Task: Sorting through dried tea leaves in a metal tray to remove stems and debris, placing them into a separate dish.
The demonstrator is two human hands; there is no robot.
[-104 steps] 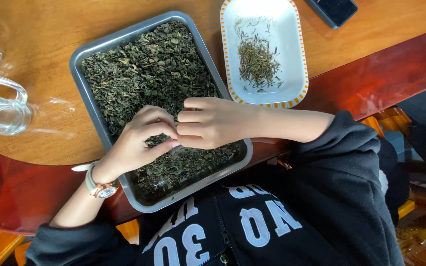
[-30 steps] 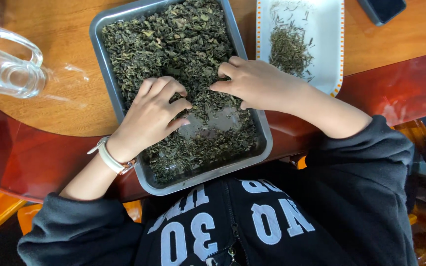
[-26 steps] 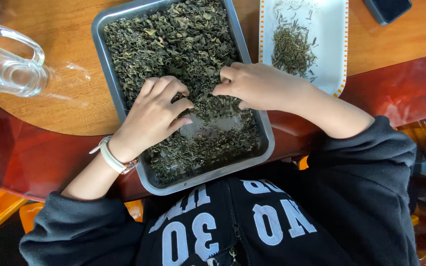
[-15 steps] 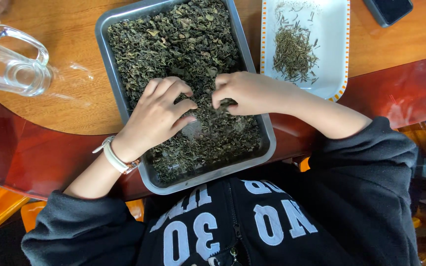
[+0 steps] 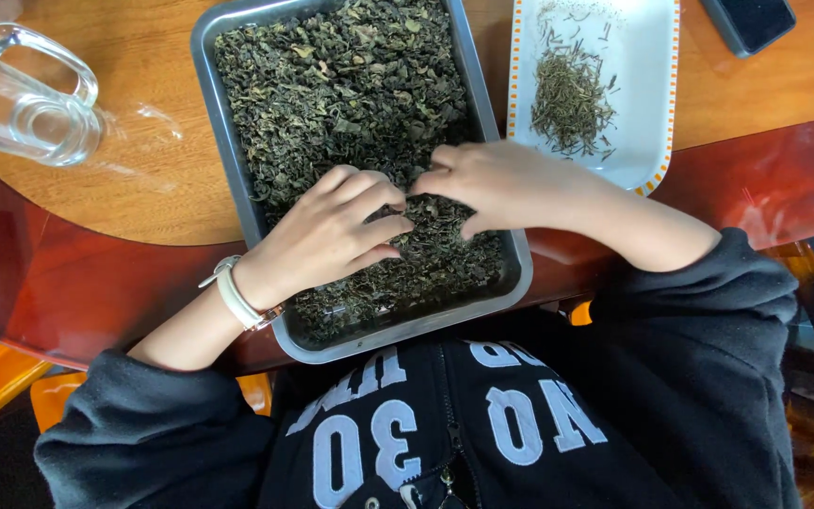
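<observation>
A grey metal tray (image 5: pixel 234 160) full of dark green dried tea leaves (image 5: pixel 341 85) lies on the wooden table in front of me. My left hand (image 5: pixel 327 236), with a pale wristband, rests on the leaves in the near half of the tray, fingers curled and spread over them. My right hand (image 5: pixel 496 184) comes in from the right, its fingertips pinched together among the leaves and touching the left fingers. What the fingers pinch is too small to see. A white rectangular dish (image 5: pixel 643 85) with an orange rim holds a small pile of thin stems (image 5: pixel 572 99).
A clear glass mug (image 5: pixel 21 104) lies at the upper left of the table. A dark phone (image 5: pixel 751 19) sits at the top right edge. A red-brown glossy table border (image 5: pixel 68 283) runs along the near side, over my dark sweatshirt.
My two hands have drawn together in the middle of the tray, the bare patch between them now covered. The view has shifted slightly.
</observation>
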